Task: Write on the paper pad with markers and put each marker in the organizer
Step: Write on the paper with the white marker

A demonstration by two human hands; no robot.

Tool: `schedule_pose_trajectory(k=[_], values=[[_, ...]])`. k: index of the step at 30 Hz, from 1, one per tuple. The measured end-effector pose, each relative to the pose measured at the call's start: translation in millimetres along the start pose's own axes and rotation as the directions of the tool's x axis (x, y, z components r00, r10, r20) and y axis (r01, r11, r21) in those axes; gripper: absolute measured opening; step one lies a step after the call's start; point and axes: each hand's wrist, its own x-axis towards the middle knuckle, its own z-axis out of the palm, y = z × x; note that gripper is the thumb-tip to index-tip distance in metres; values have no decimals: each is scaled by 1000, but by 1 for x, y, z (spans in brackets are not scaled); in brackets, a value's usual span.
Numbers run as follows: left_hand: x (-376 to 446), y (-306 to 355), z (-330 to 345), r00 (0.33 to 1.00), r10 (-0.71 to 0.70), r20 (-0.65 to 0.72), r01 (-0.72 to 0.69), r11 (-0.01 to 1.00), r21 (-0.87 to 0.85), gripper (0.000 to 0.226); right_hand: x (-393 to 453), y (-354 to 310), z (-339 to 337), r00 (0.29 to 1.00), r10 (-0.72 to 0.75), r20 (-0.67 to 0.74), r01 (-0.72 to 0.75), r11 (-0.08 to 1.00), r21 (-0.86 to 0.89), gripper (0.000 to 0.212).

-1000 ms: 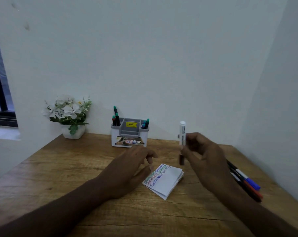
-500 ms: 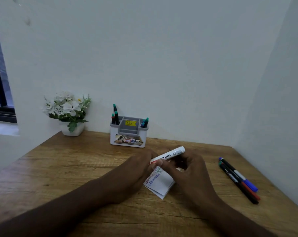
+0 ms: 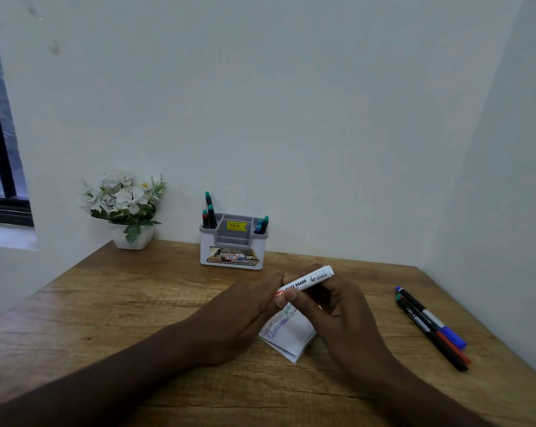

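A white whiteboard marker (image 3: 309, 280) lies tilted across both my hands above the small paper pad (image 3: 292, 335), which carries coloured scribbles. My right hand (image 3: 337, 306) grips the marker's barrel. My left hand (image 3: 245, 309) pinches the marker's lower left end, where its cap is hidden by my fingers. The white and grey organizer (image 3: 232, 241) stands at the back by the wall with several markers upright in its side slots.
Three thin markers (image 3: 433, 328), blue, red and black capped, lie side by side at the right of the wooden desk (image 3: 106, 303). A white flower pot (image 3: 128, 211) sits at the back left. Walls close the back and right.
The marker went from upright in my right hand to tilted low over the pad. My left hand came over and took hold of its left end.
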Motion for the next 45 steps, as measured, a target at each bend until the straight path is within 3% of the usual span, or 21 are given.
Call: schedule_pose_trajectory(k=[7, 12, 15, 20, 24, 26, 32, 35, 39, 45], values=[[1, -2, 3, 1000, -3, -9, 3, 999, -33, 49, 0, 4, 0, 998, 63, 10, -64, 995, 83, 33], [1, -3, 2, 999, 20, -28, -21, 997, -70, 44, 2, -1, -4, 999, -1, 33, -2, 997, 80, 20], [-3, -8, -4, 998, -34, -58, 33, 999, -10, 47, 8, -5, -12, 997, -53, -61, 60, 990, 126, 21], [-7, -26, -13, 995, -73, -69, 82, 987, 139, 34, 23, -6, -36, 960, 182, -215, -72, 898, 435, 23], [-6, -27, -14, 998, -47, 44, 34, 964, 262, 34, 30, 4, -45, 914, 356, -197, -203, 819, 537, 11], [-4, -28, -13, 996, -48, 79, 23, 958, 286, 33, 29, 5, -44, 914, 377, -152, -233, 792, 564, 16], [-1, -31, -11, 995, -79, 54, 60, 954, 294, 31, 13, 3, -26, 939, 331, 87, -342, 898, 277, 6], [-1, -33, -10, 996, -86, 30, 74, 957, 279, 31, 4, 1, -18, 915, 336, 222, -368, 922, 123, 16], [0, -34, -10, 995, -88, 41, 75, 964, 254, 30, 2, 4, -17, 908, 387, 160, -382, 922, -58, 35], [0, -36, -8, 996, -82, 39, 70, 968, 241, 32, 0, 1, -14, 899, 417, 133, -395, 903, -167, 31]])
